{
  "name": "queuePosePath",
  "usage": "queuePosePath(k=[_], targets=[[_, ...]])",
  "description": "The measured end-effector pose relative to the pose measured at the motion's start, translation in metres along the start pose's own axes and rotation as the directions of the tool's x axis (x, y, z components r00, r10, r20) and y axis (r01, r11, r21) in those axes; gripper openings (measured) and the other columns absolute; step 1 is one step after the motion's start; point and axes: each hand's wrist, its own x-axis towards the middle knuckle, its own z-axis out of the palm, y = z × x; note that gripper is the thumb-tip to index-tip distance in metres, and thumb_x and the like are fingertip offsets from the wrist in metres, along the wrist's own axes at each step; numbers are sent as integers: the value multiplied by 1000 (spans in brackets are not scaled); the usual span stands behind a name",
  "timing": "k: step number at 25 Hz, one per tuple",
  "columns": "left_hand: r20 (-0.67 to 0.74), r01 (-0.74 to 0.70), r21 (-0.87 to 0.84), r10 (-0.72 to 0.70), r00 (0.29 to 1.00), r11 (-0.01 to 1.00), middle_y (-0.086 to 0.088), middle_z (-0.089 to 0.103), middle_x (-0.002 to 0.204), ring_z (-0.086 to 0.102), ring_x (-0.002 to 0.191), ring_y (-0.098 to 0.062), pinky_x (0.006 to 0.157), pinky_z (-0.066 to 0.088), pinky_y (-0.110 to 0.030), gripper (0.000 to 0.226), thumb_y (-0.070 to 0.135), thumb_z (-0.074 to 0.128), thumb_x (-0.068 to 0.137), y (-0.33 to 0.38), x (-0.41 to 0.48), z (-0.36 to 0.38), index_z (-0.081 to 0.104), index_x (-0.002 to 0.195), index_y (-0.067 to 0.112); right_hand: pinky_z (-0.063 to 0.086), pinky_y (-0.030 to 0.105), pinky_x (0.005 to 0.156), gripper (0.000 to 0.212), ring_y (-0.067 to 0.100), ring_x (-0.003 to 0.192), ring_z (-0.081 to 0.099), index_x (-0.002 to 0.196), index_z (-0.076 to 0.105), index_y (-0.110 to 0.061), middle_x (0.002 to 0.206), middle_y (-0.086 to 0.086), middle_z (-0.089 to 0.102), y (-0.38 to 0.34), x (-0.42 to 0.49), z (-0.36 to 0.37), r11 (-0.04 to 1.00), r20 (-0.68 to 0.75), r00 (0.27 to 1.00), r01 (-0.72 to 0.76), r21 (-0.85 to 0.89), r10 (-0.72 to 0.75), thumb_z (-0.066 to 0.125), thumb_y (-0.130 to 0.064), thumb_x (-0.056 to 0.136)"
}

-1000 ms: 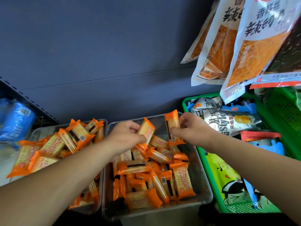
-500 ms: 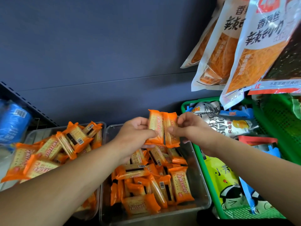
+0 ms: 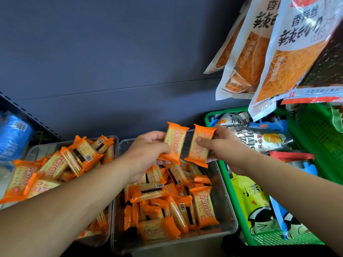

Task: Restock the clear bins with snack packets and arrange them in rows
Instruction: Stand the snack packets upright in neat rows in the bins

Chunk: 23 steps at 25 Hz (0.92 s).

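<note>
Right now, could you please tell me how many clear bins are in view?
2. The centre bin is mid-frame; the left bin stands right beside it, on its left. Both hold orange packets. More bins may lie outside the frame.

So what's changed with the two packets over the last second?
Both hands rose from the middle clear bin: left hand and right hand brought the left cracker packet and right cracker packet side by side, upright. Each still grips its packet. Binned piles unchanged.
</note>
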Motion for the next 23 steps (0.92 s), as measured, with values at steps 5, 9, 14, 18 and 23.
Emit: queuePosePath(k=[5,9,14,18,23], targets=[[56,-54,128,47,997,990,-2,80,106,78,92,-22,76,63,-37,48,-9,72,83,3,-1,-7,65,120,22,65,43,75,14,23,76,77,114,62,-18,93,8,78,0,1,-6,997,-78,995,-59,-41,56,63,-19,100],[100,-197,432,171,980,880,4,79,95,74,85,-15,76,60,-32,36,3,79,80,10,-6,-17,73,106,29,63,35,71,7,13,74,76,107,68,-24,91,1,79,-3,-7,-4,990,0,1000,3,-139,-3,65,-26,102],[53,-275,268,270,961,923,-2,73,105,75,91,-21,82,65,-40,56,2,92,73,16,-9,6,66,116,25,60,34,73,32,21,87,75,113,70,-17,101,8,79,-9,-15,8,983,280,959,14,-185,39,51,-42,107],[-31,-389,286,415,910,876,6,74,101,72,90,-8,77,60,-21,44,9,89,78,18,-5,27,67,112,25,59,46,86,30,27,99,76,119,70,-19,108,7,78,-8,-19,-5,976,317,948,95,-195,-29,71,-39,96],[11,-302,471,337,941,829,8,67,111,68,105,-15,92,56,-27,21,17,71,97,-8,37,44,64,114,26,61,39,72,29,27,90,75,113,67,-19,104,8,76,4,-11,-23,964,-67,982,161,-212,-179,78,-34,91]])
